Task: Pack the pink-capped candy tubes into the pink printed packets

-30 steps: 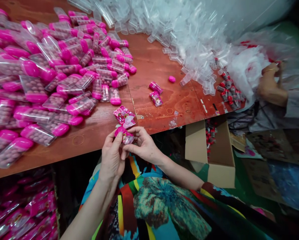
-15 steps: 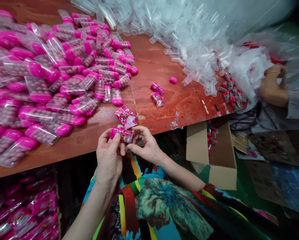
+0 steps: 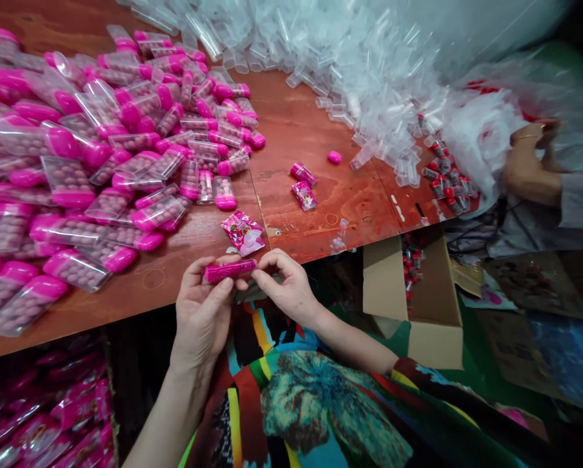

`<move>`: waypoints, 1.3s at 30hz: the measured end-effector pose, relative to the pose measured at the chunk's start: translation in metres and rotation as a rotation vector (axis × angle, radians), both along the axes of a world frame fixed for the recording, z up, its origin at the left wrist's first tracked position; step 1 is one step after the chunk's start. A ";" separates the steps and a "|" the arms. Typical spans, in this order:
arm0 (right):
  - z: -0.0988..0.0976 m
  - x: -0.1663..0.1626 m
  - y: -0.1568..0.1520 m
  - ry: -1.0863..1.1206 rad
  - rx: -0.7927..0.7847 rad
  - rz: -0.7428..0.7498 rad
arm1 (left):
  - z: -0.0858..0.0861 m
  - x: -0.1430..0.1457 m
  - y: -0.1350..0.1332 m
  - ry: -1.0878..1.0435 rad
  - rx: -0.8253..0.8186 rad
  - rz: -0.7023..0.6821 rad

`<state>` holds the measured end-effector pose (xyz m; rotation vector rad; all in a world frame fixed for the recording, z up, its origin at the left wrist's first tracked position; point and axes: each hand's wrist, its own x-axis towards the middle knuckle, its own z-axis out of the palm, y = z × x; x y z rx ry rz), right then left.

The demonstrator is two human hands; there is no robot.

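I am looking down on a reddish wooden bench (image 3: 315,123) in a cluttered packing room; a heap of pink-capped candy tubes (image 3: 91,162) covers its left half, and a drift of empty clear tubes (image 3: 349,71) runs along the far edge toward the right corner. At the near edge, just over my lap, my left hand (image 3: 201,312) and right hand (image 3: 286,286) hold one pink labelled tube (image 3: 230,270) level between them, each grip pinched on an end, the tube off the bench and touching nothing else. A loose pink wrapper (image 3: 243,232) lies just beyond it on the near edge; two small wrapped tubes (image 3: 303,185) and a stray pink cap (image 3: 335,156) sit mid-bench. Another person's hand (image 3: 528,166) works at the right edge beside a white plastic bag (image 3: 481,140). By my judgement the work is far from finished; few tubes look labelled, the pile is large.
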<state>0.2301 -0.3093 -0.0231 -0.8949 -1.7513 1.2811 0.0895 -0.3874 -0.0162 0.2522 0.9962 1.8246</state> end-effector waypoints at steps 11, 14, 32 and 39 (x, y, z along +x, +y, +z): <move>0.000 0.000 0.010 -0.013 0.115 -0.061 | -0.012 -0.003 -0.003 0.304 0.119 -0.022; 0.001 0.005 0.012 0.002 -0.023 -0.019 | -0.016 -0.005 -0.006 0.542 0.118 -0.030; 0.000 0.029 0.010 -0.045 -0.320 0.343 | 0.000 0.012 0.005 0.226 -0.254 -0.074; -0.003 0.023 0.002 0.090 -0.577 0.348 | 0.008 0.016 0.014 0.259 -0.211 -0.085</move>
